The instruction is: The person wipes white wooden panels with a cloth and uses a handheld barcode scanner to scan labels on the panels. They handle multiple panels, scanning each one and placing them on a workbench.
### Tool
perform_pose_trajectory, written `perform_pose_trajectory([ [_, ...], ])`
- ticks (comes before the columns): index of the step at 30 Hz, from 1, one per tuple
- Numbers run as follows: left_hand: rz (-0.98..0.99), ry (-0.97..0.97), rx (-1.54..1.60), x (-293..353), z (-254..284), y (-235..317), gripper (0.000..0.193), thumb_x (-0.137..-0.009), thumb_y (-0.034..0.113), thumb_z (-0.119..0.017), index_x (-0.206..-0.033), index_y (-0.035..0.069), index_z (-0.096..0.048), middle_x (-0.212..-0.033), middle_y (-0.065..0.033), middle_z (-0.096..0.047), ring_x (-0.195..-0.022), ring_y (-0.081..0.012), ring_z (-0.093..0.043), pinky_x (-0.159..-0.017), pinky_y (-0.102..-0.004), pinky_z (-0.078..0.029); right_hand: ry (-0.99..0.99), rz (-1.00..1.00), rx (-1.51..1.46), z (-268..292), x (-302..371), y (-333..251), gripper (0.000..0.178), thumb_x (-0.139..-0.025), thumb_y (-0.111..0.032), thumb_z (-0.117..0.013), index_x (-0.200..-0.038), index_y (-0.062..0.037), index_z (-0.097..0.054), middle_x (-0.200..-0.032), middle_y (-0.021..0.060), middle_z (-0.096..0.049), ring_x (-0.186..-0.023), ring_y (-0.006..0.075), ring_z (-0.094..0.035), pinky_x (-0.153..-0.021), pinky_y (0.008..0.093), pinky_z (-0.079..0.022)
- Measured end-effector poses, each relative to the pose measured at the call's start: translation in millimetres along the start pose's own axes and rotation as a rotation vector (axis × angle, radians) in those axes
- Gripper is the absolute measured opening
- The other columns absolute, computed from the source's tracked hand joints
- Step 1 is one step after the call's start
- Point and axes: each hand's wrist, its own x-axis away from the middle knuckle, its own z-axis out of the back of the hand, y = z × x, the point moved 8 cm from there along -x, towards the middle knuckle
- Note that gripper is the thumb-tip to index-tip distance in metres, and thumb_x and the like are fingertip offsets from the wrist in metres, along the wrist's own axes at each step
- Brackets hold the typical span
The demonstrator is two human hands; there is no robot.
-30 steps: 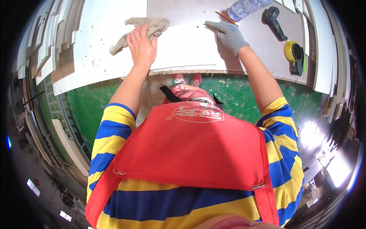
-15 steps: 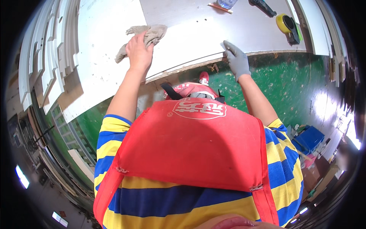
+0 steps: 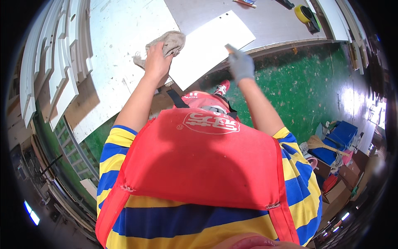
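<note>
A crumpled grey-beige rag point(image 3: 173, 42) is bunched under my bare left hand point(image 3: 158, 62), whose fingers are closed on it. The rag lies at the left end of a smooth white panel point(image 3: 207, 43), which is set at a slant and reaches past the front edge of the work surface. Two small dark holes show near the panel's far corner. My right hand point(image 3: 241, 64), in a grey glove with a bare fingertip showing, hovers at the panel's near right side. Motion smears its fingers, so whether they hold anything is unclear.
Larger white board point(image 3: 124, 37) lies under and left of the panel. Stacked white strips point(image 3: 62, 54) stand at far left. A yellow-and-black tape measure point(image 3: 306, 18), a pencil point(image 3: 244, 3) and a dark-handled tool point(image 3: 285, 3) lie at the back right. A blue bin point(image 3: 342, 135) sits on the green floor.
The white panel has turned from lying along the front edge to a slant, its near corner now overhanging. My left hand and rag shifted slightly right; my right hand moved left.
</note>
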Motion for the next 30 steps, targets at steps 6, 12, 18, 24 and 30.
perform_pose_trajectory([
  [6,0.023,-0.057,-0.018,-4,-1,7,0.058,-0.084,0.025,-0.073,-0.134,0.008,-0.049,-0.132,-0.0202,-0.051,-0.126,-0.0377,-0.047,-0.103,-0.0469,-0.043,-0.110,0.329,0.353,-42,45,-47,0.032,-0.091,-0.020,-0.059,-0.120,-0.0267,-0.069,-0.086,0.0134,-0.068,-0.080,0.0330,-0.067,-0.074,0.0442,-0.053],
  [12,0.031,-0.043,-0.026,2,0,2,0.058,-0.085,0.028,-0.071,-0.134,0.008,-0.049,-0.131,-0.0210,-0.052,-0.124,-0.0388,-0.048,-0.103,-0.0469,-0.043,0.063,0.049,-0.079,-8,12,-4,0.038,-0.091,-0.015,-0.054,-0.127,-0.0176,-0.063,-0.103,0.0105,-0.072,-0.096,0.0306,-0.068,-0.082,0.0436,-0.054],
  [18,0.045,-0.045,-0.050,1,-2,7,0.057,-0.085,0.029,-0.070,-0.134,0.010,-0.049,-0.128,-0.0190,-0.053,-0.123,-0.0378,-0.049,-0.101,-0.0478,-0.044,-0.445,0.521,0.224,-98,121,-107,0.043,-0.087,-0.021,-0.060,-0.130,-0.0248,-0.061,-0.098,0.0098,-0.065,-0.088,0.0267,-0.065,-0.071,0.0406,-0.047],
  [24,-0.138,0.113,0.151,12,3,7,0.053,-0.082,0.014,-0.071,-0.131,0.004,-0.053,-0.126,-0.0246,-0.058,-0.120,-0.0411,-0.052,-0.103,-0.0466,-0.042,-0.177,-0.346,-0.729,-50,77,-2,0.019,-0.088,-0.020,-0.070,-0.094,-0.0024,-0.067,-0.091,0.0143,-0.067,-0.083,0.0257,-0.064,-0.079,0.0347,-0.051],
  [30,-0.015,0.035,0.262,83,-2,-6,0.053,-0.082,0.011,-0.069,-0.128,-0.005,-0.049,-0.122,-0.0313,-0.056,-0.115,-0.0466,-0.054,-0.100,-0.0468,-0.043,-0.086,-0.266,-0.561,-7,54,-33,0.019,-0.089,-0.021,-0.063,-0.097,-0.0032,-0.063,-0.084,0.0161,-0.067,-0.076,0.0265,-0.064,-0.071,0.0375,-0.051],
])
